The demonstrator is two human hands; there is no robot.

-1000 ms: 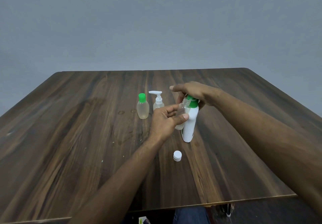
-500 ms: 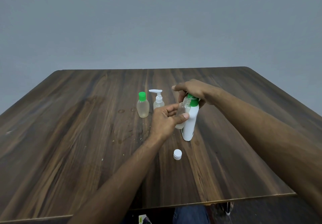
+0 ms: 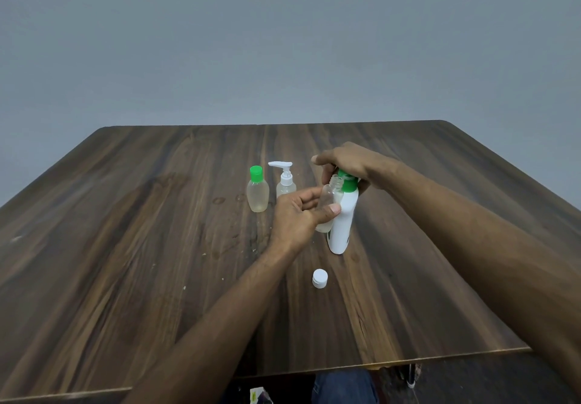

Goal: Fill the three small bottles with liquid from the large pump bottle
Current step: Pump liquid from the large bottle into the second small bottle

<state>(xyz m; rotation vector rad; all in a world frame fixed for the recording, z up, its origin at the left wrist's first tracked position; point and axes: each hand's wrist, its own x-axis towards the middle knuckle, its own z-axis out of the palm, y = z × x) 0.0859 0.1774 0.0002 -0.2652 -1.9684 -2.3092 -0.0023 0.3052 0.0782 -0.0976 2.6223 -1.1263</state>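
The large white pump bottle (image 3: 342, 221) with a green pump top stands near the middle of the wooden table (image 3: 125, 246). My right hand (image 3: 349, 164) lies over its pump head. My left hand (image 3: 297, 218) grips a small clear uncapped bottle (image 3: 330, 196), its open neck held up against the pump. A little pale liquid shows at its bottom. Its white cap (image 3: 320, 278) lies on the table in front. To the left stand a small green-capped bottle (image 3: 257, 189) and a small bottle with a white pump (image 3: 285, 180), both holding pale liquid.
Small wet marks and crumbs dot the wood left of the bottles. The table's front edge runs just below my forearms, and a grey wall stands behind the far edge.
Almost nothing differs. My right hand stays on the pump head and my left keeps the small bottle at the spout; the view has shifted slightly.
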